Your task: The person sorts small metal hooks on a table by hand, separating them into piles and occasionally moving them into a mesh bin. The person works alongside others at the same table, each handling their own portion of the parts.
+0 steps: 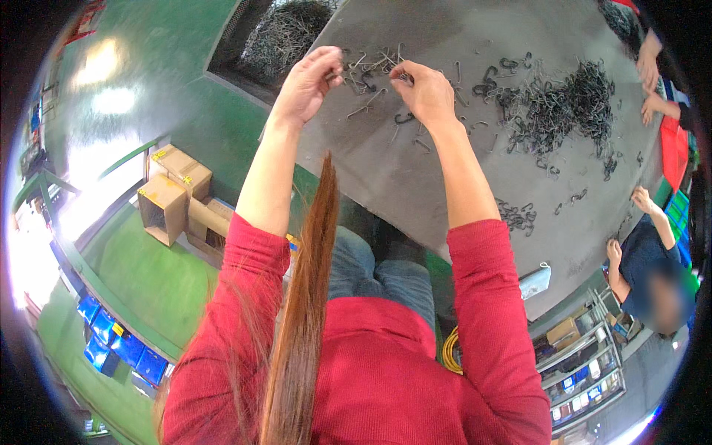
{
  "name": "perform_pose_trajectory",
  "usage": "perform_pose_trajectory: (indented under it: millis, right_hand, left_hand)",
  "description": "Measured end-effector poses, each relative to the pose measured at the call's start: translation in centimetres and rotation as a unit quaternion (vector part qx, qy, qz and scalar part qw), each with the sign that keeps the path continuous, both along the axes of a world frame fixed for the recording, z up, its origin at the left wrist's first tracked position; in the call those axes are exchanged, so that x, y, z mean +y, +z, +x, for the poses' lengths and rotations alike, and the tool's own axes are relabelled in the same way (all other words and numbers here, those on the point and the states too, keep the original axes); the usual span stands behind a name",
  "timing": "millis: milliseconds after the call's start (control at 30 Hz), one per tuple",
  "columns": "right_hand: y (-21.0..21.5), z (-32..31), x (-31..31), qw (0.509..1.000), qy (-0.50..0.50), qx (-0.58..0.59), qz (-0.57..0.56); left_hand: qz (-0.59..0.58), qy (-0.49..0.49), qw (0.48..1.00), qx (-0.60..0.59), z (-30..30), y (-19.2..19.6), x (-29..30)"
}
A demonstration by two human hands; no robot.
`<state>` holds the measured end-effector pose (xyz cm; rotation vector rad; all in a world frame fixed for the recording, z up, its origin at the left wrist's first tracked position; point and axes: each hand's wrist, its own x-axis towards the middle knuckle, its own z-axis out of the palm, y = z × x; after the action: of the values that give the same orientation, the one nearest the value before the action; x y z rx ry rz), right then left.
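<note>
Fingers of the left hand (308,85) are curling loosely around a small metal hook (331,75) at their tips, while the right hand (424,93) is pinching another bent wire hook (404,76) between thumb and forefinger, both hovering over the grey table (415,185). Loose hooks (368,63) are lying scattered just beyond and between the two hands, and a big dark heap of hooks (564,107) is sitting well off to the right of the right hand. Open brown cardboard boxes (178,200) are resting on the green floor (148,274) far below the left hand, with blue bins (119,345) lower still.
</note>
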<state>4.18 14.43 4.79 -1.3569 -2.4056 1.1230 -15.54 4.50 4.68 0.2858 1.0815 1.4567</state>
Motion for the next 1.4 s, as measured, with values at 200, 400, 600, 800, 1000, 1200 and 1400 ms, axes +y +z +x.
perform_pose_trajectory:
  millis: [200, 400, 600, 800, 1000, 1200, 1400]
  right_hand:
    - [0.3, -3.1, 0.6, 0.981, 0.155, -0.068, 0.089]
    - [0.3, -5.2, -1.4, 0.981, 0.101, -0.153, 0.057]
    - [-0.4, -5.6, -2.3, 0.993, 0.003, -0.115, 0.033]
    - [-1.1, -3.0, 1.0, 0.978, 0.006, 0.071, -0.196]
    - [2.2, 3.4, 1.3, 0.882, -0.069, 0.183, -0.428]
    - [0.4, 4.6, -1.9, 0.976, 0.195, -0.085, 0.041]
    - [0.3, 6.2, -2.4, 0.978, 0.166, -0.121, 0.031]
  left_hand:
    - [0.032, 0.071, 0.98, -0.186, 0.0, 2.1, -2.0]
    - [-0.137, 0.115, 0.979, -0.095, 0.4, -0.6, -2.6]
    - [-0.194, 0.137, 0.943, 0.233, 2.1, -1.6, -4.1]
    - [-0.236, -0.014, 0.751, 0.617, 5.7, -0.6, -7.6]
    - [-0.198, -0.047, 0.765, 0.61, 7.0, -1.7, -9.4]
    - [-0.095, -0.029, 0.771, 0.629, 6.3, -1.7, -10.8]
    - [-0.116, -0.12, 0.785, 0.597, 4.9, -0.3, -11.3]
